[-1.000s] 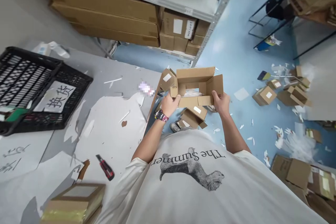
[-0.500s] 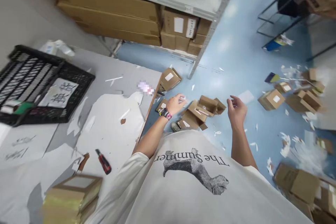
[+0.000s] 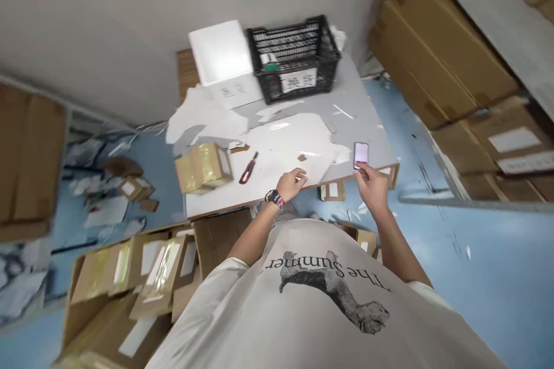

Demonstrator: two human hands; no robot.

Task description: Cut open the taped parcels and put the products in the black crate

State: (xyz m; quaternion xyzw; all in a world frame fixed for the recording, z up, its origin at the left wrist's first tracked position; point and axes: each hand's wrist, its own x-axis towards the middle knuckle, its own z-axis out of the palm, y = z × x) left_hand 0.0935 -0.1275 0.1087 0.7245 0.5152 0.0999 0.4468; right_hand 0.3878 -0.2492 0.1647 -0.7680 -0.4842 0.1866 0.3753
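Note:
My right hand [image 3: 371,185] grips a smartphone [image 3: 360,155] upright in its fingers, the screen blurred and pinkish. My left hand [image 3: 291,183] hangs open and empty over the front edge of a grey table [image 3: 359,127], with a dark wristwatch [image 3: 274,198] on its wrist. White paper sheets [image 3: 281,150] cover much of the tabletop. On them, left of my left hand, lie a red-and-black utility knife [image 3: 248,168] and a taped cardboard box [image 3: 203,167].
A black plastic crate [image 3: 294,57] with a paper label stands at the table's far end beside a white foam panel [image 3: 220,52]. Cardboard boxes [image 3: 130,282] are heaped at lower left. Shelved cartons [image 3: 445,52] line the right, and scraps litter the blue floor.
My view has swung round to the table. The open cardboard box held in both hands earlier has left them, and my right hand now holds the smartphone that lay on the table.

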